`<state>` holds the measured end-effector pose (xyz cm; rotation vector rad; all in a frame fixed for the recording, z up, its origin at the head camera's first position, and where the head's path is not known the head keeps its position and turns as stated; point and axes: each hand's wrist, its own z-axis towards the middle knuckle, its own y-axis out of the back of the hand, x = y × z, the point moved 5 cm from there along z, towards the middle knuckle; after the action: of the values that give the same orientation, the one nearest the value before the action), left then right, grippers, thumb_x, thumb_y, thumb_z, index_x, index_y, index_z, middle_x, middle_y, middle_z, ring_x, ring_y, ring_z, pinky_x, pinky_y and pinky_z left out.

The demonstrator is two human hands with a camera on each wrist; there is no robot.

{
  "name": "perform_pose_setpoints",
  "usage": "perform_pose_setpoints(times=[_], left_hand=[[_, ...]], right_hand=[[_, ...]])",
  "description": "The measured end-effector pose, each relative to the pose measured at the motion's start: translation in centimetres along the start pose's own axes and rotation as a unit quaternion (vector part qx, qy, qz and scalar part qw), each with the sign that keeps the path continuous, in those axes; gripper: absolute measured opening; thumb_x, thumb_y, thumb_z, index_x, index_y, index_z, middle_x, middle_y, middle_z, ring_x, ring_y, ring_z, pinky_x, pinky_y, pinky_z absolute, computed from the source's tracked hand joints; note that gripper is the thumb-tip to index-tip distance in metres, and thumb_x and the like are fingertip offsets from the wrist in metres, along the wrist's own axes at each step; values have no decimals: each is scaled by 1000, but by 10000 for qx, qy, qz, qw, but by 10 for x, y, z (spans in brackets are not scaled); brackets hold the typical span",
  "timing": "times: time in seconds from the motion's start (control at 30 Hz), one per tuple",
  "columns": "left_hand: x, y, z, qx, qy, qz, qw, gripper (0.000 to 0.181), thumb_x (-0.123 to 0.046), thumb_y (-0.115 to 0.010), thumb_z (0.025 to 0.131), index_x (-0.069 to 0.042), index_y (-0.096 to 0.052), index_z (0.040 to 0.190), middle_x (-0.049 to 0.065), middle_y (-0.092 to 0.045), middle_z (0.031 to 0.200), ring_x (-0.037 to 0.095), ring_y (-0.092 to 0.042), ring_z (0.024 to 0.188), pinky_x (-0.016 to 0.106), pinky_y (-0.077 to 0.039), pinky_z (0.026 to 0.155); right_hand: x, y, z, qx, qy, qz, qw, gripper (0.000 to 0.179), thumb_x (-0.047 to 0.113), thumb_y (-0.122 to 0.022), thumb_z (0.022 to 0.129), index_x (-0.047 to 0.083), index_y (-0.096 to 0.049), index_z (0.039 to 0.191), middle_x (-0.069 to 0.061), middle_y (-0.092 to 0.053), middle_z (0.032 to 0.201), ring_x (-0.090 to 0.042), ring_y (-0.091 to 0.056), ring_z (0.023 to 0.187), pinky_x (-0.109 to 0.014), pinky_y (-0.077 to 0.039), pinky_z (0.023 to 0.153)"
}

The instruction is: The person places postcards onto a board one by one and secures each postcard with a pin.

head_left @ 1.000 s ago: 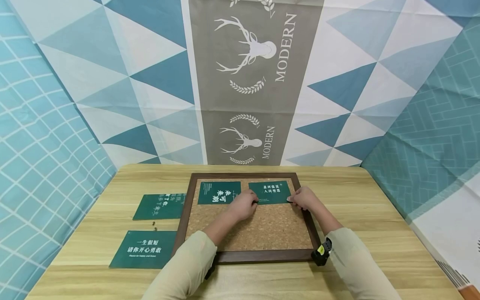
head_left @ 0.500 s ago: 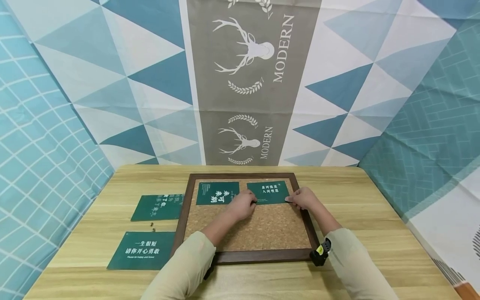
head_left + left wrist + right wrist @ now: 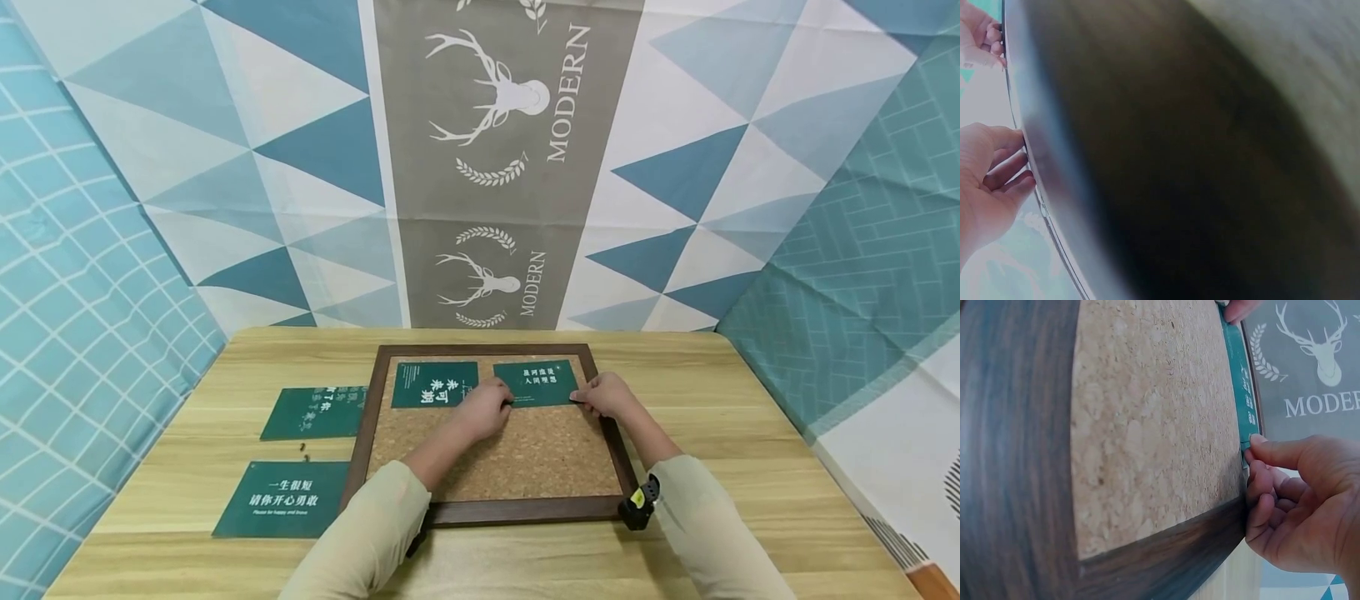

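Right hand (image 3: 609, 395) pinches the green card (image 3: 536, 383) at its 4 o'clock corner; left hand (image 3: 483, 409) grips its 8 o'clock corner. Card's at the framed corkboard's (image 3: 517, 467) 1 o'clock.

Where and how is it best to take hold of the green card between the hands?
Probably pinch the green card by its two near corners, coming from the near side. It looks flat; its near edge faces bare cork board, while its far edge nears the dark frame. The left hand and right hand are at these corners.
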<state>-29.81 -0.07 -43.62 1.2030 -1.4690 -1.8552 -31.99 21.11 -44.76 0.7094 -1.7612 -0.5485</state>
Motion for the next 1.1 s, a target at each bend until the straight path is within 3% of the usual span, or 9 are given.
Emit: perform_pose_setpoints(times=[0.3, 0.57, 0.7, 0.87, 1.1], left_hand=[[-1, 2, 1, -42, -41, -22, 10000, 23, -12, -53, 95, -3, -67, 110, 11, -60, 112, 23, -59, 105, 34, -51, 88], [-1, 2, -1, -71, -37, -37, 10000, 22, -11, -54, 94, -2, -67, 108, 11, -60, 111, 24, -59, 104, 34, -51, 87], [-1, 0, -2, -90, -15, -101, 9999, 22, -10, -54, 94, -2, -67, 109, 11, -61, 110, 24, -59, 103, 34, -52, 87], [1, -2, -1, -161, -45, -57, 9998, 21, -10, -54, 94, -2, -68, 107, 10, -61, 109, 23, -59, 102, 33, -52, 86], [2, -3, 1, -166, -38, -62, 9998, 22, -11, -53, 94, -3, -68, 108, 10, -61, 110, 23, -59, 104, 34, -51, 87]], right_hand=[[4, 2, 0, -148, -94, -262, 9995, 31, 20, -64, 89, 6, -61, 61, -1, -53, 55, -14, -47, 49, -25, -38, 47], [7, -2, -6, -178, 301, -341, 9988, 50, 19, -61, 91, 15, -36, 48, 5, -31, 43, -12, -33, 40, -26, -35, 48], [2, -2, -6, -169, 219, -238, 9993, 49, 21, -60, 92, 15, -37, 49, 4, -34, 45, -12, -33, 42, -26, -35, 48], [0, 0, -8, -167, 95, -110, 9998, 41, 22, -60, 92, 12, -46, 55, 1, -49, 55, -14, -47, 52, -26, -42, 52], [1, -1, -8, -270, 229, -308, 9989, 45, 25, -64, 89, 14, -44, 50, 4, -39, 44, -14, -44, 45, -26, -39, 48]])
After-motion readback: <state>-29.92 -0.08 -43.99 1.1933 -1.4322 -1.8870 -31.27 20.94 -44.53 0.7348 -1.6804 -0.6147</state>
